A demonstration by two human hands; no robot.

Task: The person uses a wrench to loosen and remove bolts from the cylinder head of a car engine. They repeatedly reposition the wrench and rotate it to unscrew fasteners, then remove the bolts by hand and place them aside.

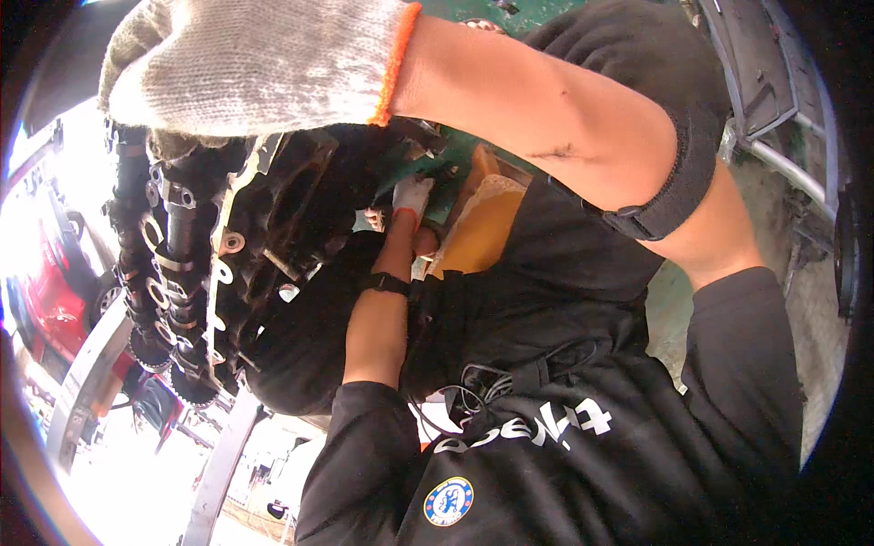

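Observation:
My right hand (246,68), in a whitish knit glove with an orange cuff, reaches across to the top left, close to the camera. It looks curled over the upper end of a dark engine (291,200), and whatever it holds is hidden beneath it. On the engine, shafts with rounded lobes (173,237) and a pale metal edge (221,246) show. My left hand (412,196), also gloved, is lower down beside the engine's dark side. Its fingers are too small and shaded to make out.
Next to my left hand stands a yellow-orange box-like thing (482,227) with a pale, rough edge. Grey metal posts (91,387) rise at the left, with a red car (68,282) beyond. A metal frame (787,168) stands at the far right.

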